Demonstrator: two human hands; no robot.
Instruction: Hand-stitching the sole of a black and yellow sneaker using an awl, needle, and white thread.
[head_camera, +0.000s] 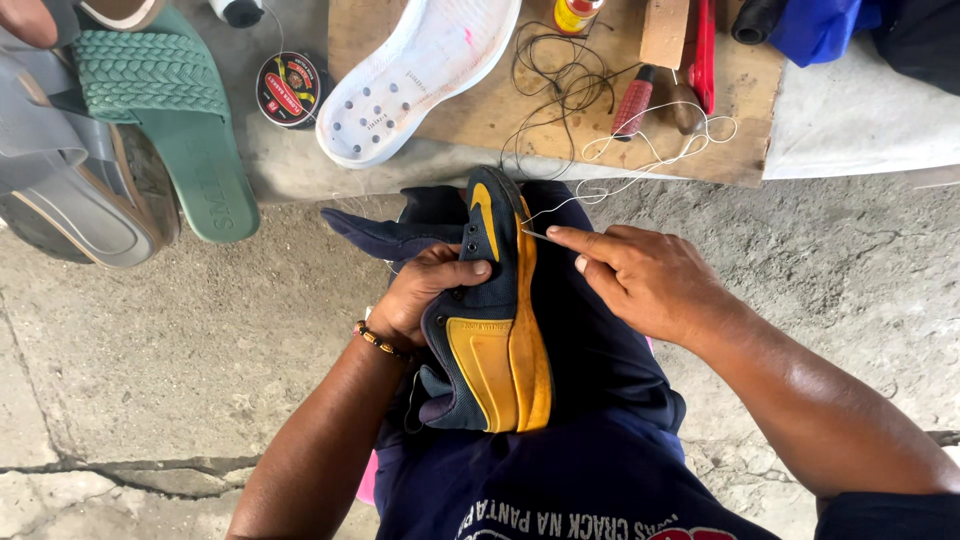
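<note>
A navy and yellow sneaker lies on its side across my lap, sole edge to the right. My left hand grips its upper, thumb pressed on the navy side near the eyelets. My right hand pinches a thin needle at the yellow sole edge near the toe. A white thread runs from the needle up onto the wooden board.
On the board lie a white insole, tangled black thread, a red-handled awl and a small wooden block. A round tin sits on the ledge. A green sandal and grey sandals lie at left on concrete.
</note>
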